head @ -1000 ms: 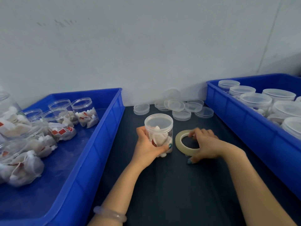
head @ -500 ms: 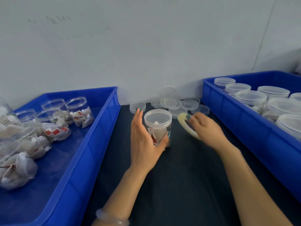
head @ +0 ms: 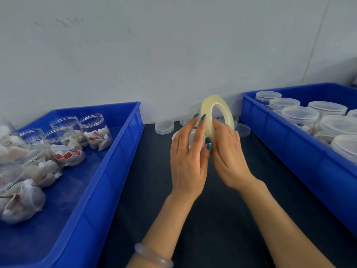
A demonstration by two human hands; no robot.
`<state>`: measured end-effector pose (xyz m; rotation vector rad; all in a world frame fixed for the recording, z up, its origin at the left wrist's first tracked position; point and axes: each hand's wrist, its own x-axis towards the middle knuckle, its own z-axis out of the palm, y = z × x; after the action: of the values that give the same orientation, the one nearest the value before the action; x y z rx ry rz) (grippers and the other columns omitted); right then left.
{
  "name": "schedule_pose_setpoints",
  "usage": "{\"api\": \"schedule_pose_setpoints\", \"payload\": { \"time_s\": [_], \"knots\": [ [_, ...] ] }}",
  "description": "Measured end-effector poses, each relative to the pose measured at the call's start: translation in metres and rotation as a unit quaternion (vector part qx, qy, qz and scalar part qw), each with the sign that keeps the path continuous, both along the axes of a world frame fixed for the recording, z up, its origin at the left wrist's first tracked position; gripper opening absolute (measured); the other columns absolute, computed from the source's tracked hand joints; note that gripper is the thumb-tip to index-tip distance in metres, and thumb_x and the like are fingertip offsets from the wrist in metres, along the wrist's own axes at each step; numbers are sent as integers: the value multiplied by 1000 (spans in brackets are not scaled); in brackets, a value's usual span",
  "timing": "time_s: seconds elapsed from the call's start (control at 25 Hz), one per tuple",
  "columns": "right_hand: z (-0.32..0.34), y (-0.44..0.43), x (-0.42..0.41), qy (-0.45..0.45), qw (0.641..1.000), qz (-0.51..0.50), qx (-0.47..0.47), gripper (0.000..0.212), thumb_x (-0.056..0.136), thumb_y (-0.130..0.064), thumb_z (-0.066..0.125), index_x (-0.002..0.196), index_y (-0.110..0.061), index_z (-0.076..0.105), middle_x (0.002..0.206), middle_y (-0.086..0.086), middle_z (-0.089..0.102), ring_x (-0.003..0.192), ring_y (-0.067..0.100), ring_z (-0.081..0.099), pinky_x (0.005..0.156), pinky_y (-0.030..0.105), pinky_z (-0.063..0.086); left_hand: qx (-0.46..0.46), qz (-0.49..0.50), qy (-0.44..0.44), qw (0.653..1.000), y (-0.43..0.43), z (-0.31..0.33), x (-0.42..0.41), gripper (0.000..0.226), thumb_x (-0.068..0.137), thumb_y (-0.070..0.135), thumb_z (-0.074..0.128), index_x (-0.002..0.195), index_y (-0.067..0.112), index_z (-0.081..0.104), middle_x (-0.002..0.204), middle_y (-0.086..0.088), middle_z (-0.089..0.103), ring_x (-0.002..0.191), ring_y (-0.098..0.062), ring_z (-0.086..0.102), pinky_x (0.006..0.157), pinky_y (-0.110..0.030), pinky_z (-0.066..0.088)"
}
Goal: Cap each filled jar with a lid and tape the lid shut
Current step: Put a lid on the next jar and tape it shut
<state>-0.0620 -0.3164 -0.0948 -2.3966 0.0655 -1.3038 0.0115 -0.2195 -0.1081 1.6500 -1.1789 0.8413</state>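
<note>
A roll of clear yellowish tape (head: 205, 109) is held upright above the dark table, close to the back wall. My right hand (head: 229, 157) grips its lower right part, with fingers curled round the ring. My left hand (head: 188, 163) reaches up beside it, and its straight fingertips touch the roll's outer face. The capped jar (head: 174, 137) stands on the table behind my left hand. Only a bit of its lid rim shows.
A blue bin (head: 108, 171) on the left holds open jars (head: 94, 132) filled with tea bags, plus loose pouches. A second blue bin (head: 289, 144) on the right holds capped jars (head: 299, 115). Loose clear lids (head: 164, 127) lie by the wall.
My right hand lifted the tape roll off the table and stood it upright. My left hand let go of the jar and came up to touch the roll.
</note>
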Motion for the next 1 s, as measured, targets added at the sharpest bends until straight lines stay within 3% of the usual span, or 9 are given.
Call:
{"api": "schedule_pose_setpoints", "payload": {
  "time_s": [0.16,0.32,0.52,0.64,0.8,1.0],
  "knots": [
    [-2,7,2,34,999,-6,-27,47,99,-27,34,136,-2,49,110,3,60,95,19,53,87,39,41,-97,-8,22,995,9,0,5,35,98,12,61,133,11,58,130,-7,58,121,-13,54,99,-30,49],
    [-2,12,2,35,998,-12,-45,50,98,-32,41,135,0,51,97,3,60,87,19,52,79,36,42,-155,-24,66,985,17,4,11,13,90,6,71,102,4,68,102,0,65,98,-6,60,87,-22,51],
    [-1,13,1,36,998,-7,-57,49,100,-38,41,133,-5,53,85,-7,48,76,15,46,73,33,40,-163,-46,120,978,21,9,10,13,93,13,65,105,11,61,100,9,60,92,-1,60,82,-15,50],
    [-2,12,1,38,996,-22,-72,48,100,-37,42,133,-5,54,85,-2,54,76,16,49,74,34,43,-142,-48,149,977,20,10,8,12,93,18,63,104,19,57,98,23,57,91,5,60,81,-14,51],
    [-2,10,-1,39,995,-33,-85,46,98,-33,44,133,-4,54,85,2,58,76,17,51,72,36,44,-125,-32,153,980,20,7,9,9,93,14,64,101,9,62,95,15,60,88,5,59,81,-13,50],
    [1,7,-2,31,989,-59,-132,43,97,-32,48,129,-5,58,82,0,58,73,17,50,70,28,34,-136,-60,179,972,22,13,5,18,95,8,62,104,19,52,95,17,57,89,-3,59,81,-13,48]
  ]
}}
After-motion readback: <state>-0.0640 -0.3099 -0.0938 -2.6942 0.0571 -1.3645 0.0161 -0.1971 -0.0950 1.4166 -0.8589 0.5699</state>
